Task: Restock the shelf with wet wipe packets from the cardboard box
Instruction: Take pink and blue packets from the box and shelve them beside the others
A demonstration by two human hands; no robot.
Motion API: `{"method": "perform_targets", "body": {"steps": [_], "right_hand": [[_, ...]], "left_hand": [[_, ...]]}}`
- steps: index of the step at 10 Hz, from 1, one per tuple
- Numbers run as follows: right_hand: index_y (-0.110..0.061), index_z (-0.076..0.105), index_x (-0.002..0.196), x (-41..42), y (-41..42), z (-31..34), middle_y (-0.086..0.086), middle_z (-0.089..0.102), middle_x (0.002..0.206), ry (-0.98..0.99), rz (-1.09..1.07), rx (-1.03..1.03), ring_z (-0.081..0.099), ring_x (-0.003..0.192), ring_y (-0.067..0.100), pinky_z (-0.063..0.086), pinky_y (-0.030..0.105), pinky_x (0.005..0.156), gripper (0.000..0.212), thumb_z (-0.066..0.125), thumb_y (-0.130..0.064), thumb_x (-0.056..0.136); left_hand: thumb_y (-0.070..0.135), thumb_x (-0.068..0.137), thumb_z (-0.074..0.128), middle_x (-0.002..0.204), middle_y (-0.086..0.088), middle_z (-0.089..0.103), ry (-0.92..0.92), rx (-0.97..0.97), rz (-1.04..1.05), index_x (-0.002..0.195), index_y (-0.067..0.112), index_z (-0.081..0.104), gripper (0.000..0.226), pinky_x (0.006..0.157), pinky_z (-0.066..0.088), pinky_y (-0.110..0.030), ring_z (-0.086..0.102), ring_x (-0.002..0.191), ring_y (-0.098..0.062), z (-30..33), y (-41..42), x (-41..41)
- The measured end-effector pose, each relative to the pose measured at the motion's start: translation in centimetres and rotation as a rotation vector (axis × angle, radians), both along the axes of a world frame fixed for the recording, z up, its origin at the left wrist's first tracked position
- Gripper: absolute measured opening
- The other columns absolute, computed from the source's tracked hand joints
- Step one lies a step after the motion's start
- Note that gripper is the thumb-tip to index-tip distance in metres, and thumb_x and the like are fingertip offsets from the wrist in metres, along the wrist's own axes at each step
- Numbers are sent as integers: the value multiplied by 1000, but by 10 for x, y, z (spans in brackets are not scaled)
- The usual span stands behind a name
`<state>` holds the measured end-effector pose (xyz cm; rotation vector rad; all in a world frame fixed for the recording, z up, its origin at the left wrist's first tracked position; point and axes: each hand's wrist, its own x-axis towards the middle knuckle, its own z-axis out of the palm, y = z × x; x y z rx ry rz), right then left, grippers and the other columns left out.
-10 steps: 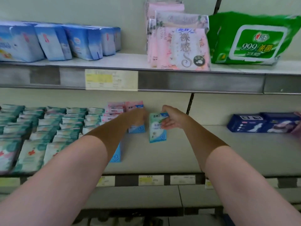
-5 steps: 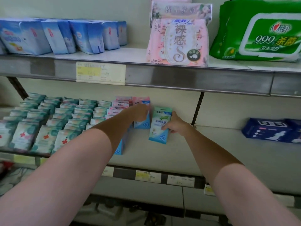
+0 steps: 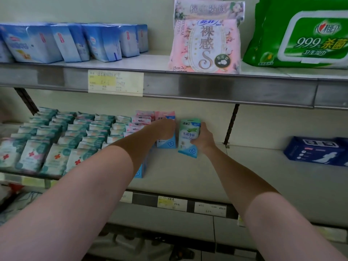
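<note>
right hand (image 3: 202, 140) at the rear of the middle shelf (image 3: 188, 174), fingers and thumb curled round a green-and-blue wipe packet (image 3: 189, 136); packet upright, slightly tilted, its lower corner at or just above the shelf surface, contact not discernible; left hand (image 3: 165, 129) reaching to a pink-and-blue packet (image 3: 166, 142) just to the left, resting against its front; finger spread of the left hand cannot be told, since the hand is seen from behind; the two packets stand near each other with a narrow gap between them; a row of pink-and-blue packets (image 3: 140, 119) runs forward along the left forearm, partly hidden by it; teal packets (image 3: 56, 140) with red crosses fill the left part of the shelf in several rows; dark blue packs (image 3: 316, 149) lie at the far right of the same shelf, well apart from the hands; upper shelf (image 3: 188, 87) carries blue packs (image 3: 75, 42) at left, pink packs (image 3: 205, 44) at centre and a large green wipes pack (image 3: 301, 34) at right; price labels (image 3: 115, 81) fixed on both shelf edges.
</note>
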<state>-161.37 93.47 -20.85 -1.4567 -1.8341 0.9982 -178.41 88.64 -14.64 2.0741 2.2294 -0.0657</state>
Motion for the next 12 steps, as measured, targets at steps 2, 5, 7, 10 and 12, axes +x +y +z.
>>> {"method": "perform_targets", "body": {"steps": [2,5,7,10,12], "right_hand": [[-10,47,124,-2,13,-1,11,60,117,-191,-49,103,64,105,27,51,29,70,51,77,-8,83],[-11,48,121,-11,20,-6,10,57,118,-156,-62,184,63,105,26,58,37,82,43,73,-8,86],[-8,45,126,-14,21,-3,12,52,123,-167,-84,113,61,106,27,49,27,72,47,71,-6,87],[-7,42,126,-11,14,1,16,46,127,-258,-177,-2,52,116,35,54,44,92,47,69,-11,88],[-7,42,128,-16,-15,9,16,50,126,-277,-108,-40,54,115,32,51,34,85,47,67,-11,88]], "left_hand": [[12,98,46,78,0,54,-13,-50,7,104,5,60,16,64,44,-24,54,70,-13,-1,8,-1],[14,99,46,77,1,54,-9,-61,-1,89,13,50,10,62,44,-22,56,70,-13,-1,15,0],[11,98,47,95,-7,61,5,-68,-4,105,6,58,14,65,46,-24,56,77,-16,6,9,-2],[14,101,45,91,-5,59,12,-32,25,117,4,58,24,69,46,-25,59,78,-19,15,-8,6],[14,98,48,114,-9,62,9,-21,7,121,6,60,26,88,53,-32,62,102,-25,25,-34,4]]}}
